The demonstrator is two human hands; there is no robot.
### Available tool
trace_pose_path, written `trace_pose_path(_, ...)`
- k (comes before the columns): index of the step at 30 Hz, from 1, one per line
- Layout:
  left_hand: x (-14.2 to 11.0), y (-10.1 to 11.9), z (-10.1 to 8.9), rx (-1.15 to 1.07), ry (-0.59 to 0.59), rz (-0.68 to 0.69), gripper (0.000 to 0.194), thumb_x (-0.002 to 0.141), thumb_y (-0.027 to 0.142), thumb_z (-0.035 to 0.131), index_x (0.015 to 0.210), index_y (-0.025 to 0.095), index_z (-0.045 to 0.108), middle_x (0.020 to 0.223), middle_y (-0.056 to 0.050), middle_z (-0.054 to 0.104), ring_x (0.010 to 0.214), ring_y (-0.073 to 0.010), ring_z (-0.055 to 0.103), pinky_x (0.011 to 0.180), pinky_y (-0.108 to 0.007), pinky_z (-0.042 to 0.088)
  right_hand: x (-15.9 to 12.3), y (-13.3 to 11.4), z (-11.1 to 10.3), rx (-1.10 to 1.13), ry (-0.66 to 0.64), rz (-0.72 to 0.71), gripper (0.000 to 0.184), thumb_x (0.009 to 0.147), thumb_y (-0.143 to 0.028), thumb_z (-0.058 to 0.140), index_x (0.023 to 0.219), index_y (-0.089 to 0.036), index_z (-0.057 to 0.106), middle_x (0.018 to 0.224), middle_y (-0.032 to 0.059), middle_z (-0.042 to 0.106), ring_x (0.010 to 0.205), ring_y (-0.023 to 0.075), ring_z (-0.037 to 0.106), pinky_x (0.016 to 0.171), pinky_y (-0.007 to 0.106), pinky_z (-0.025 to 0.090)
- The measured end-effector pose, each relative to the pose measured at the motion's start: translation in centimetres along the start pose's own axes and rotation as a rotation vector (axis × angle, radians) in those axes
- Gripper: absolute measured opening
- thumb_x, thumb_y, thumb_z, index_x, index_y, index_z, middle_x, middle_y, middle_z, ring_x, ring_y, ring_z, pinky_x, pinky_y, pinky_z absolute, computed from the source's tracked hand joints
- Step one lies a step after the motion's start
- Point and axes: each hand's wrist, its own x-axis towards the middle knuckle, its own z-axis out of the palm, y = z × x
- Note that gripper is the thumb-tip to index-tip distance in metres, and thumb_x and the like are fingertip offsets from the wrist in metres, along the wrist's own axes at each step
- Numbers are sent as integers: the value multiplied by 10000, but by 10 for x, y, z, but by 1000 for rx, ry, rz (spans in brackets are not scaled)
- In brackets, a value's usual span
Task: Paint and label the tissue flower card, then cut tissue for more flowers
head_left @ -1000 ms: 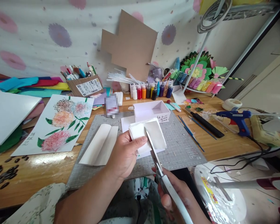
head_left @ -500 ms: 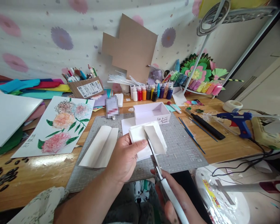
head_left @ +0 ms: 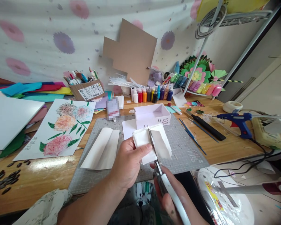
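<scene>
My left hand pinches a stack of white tissue paper between thumb and fingers, above the grey cutting mat. In my right hand are scissors with pale handles. One long blade lies over the top of the stack, right beside my left thumb, and the paper right of the blade tilts away as a flap. The lower blade is hidden by the paper. A folded sheet of white paper lies on the mat, left of my hands. Just behind the stack stands a white open box.
Paint bottles line the back of the table. A flower painting and dark pebbles lie to the left. Paintbrushes, a black tool and a blue glue gun lie to the right.
The scissors' blades have closed further along the stack, and their lower part now sits in the paper's near edge. Both hands and the stack have shifted slightly right.
</scene>
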Motion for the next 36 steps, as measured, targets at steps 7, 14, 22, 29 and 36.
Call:
trace_pose_path(7, 2, -2, -2, 45, 9, -3, 150, 689, 195, 722, 828, 141, 704, 664, -27, 670, 575, -125, 588, 591, -236, 493, 5, 19, 8, 203, -47, 102, 719, 730, -729, 524, 1207, -192, 536, 620, -30, 392, 456, 75, 332, 388, 183, 293)
trace_pose_path(14, 5, -9, -8, 74, 44, -2, 181, 698, 217, 715, 865, 150, 696, 722, -26, 678, 626, -145, 592, 636, -264, 481, 4, 22, 8, 176, -50, 192, 743, 734, -713, 539, 1254, -183, 513, 606, -30, 435, 421, 72, 342, 371, 195, 286)
trace_pose_path(22, 8, -18, -8, 40, 106, -20, 200, 678, 194, 712, 868, 136, 689, 758, -35, 701, 671, -158, 620, 661, -260, 479, 4, 13, 9, 215, -79, 177, 666, 765, -724, 477, 1121, -166, 548, 544, -39, 411, 430, 80, 343, 398, 199, 287)
trace_pose_path(29, 15, -10, -9, -57, 227, 68, 291, 605, 197, 767, 871, 132, 670, 724, -31, 709, 623, -142, 623, 585, -233, 482, -8, -6, -13, 13, -99, 125, 524, 765, -614, 573, 1091, -212, 656, 692, 34, 610, 632, 172, 552, 564, 240, 468)
trace_pose_path(36, 29, 10, -31, 19, 231, 208, 372, 646, 173, 749, 994, 186, 620, 874, -12, 694, 748, -146, 638, 614, -237, 501, -22, 10, -96, -539, 110, 175, 453, 673, -449, 672, 1082, -255, 686, 690, 26, 689, 603, 220, 633, 530, 258, 478)
